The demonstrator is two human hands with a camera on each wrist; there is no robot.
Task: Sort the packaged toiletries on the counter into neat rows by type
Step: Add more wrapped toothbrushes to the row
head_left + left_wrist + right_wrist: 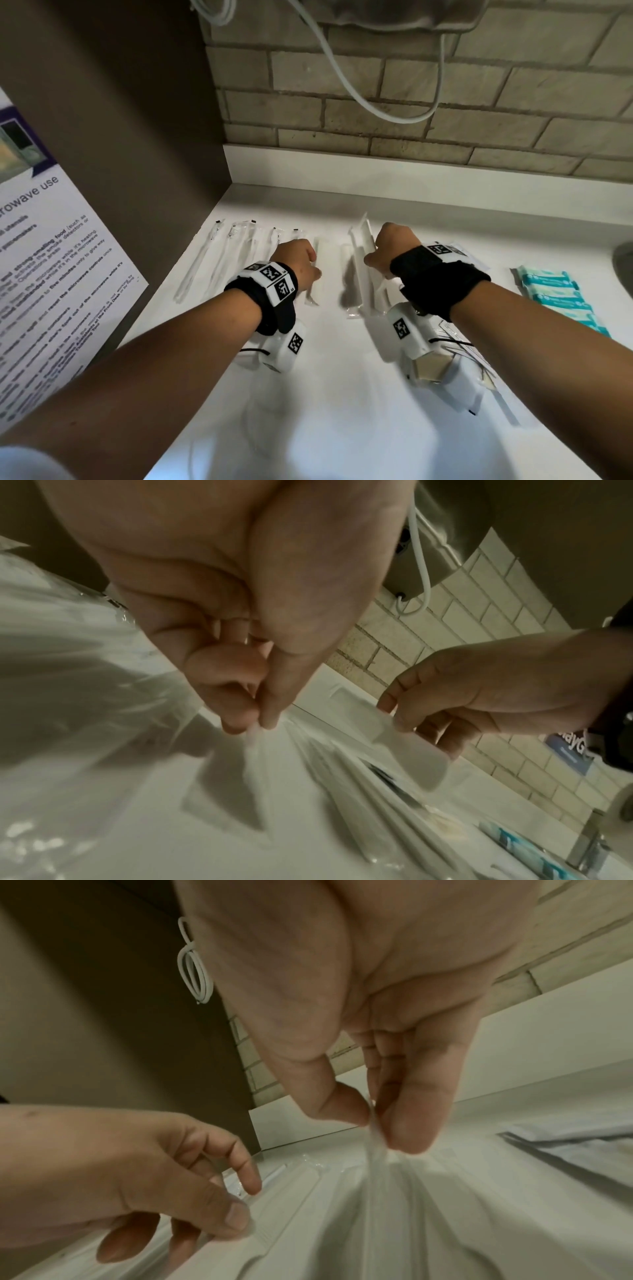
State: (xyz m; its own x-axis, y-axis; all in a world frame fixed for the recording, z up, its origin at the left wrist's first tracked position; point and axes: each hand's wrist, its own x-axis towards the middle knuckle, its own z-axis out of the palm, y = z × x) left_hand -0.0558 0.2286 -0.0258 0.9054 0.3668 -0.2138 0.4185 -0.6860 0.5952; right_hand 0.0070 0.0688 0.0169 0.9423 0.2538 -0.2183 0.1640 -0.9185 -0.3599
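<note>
Several long clear-wrapped toiletries [219,260] lie side by side at the counter's back left. Just right of them, my left hand [315,271] pinches a slim white packet [312,291] between thumb and forefinger; the pinch [254,725] shows in the left wrist view, with the packet [255,753] low over the counter. My right hand [371,256] pinches another long white packet [359,236] by its side, its far end tilted up off the counter. The right wrist view shows thumb and fingers [404,1131] closed on the thin wrapper [377,1153].
A stack of teal packets [555,294] sits at the right. Flat clear sachets [462,346] lie under my right wrist. One more white packet [346,257] lies between my hands. A brown panel [154,137] with a notice [51,274] bounds the left, a tiled wall [445,120] the back, with a hanging cable [342,75].
</note>
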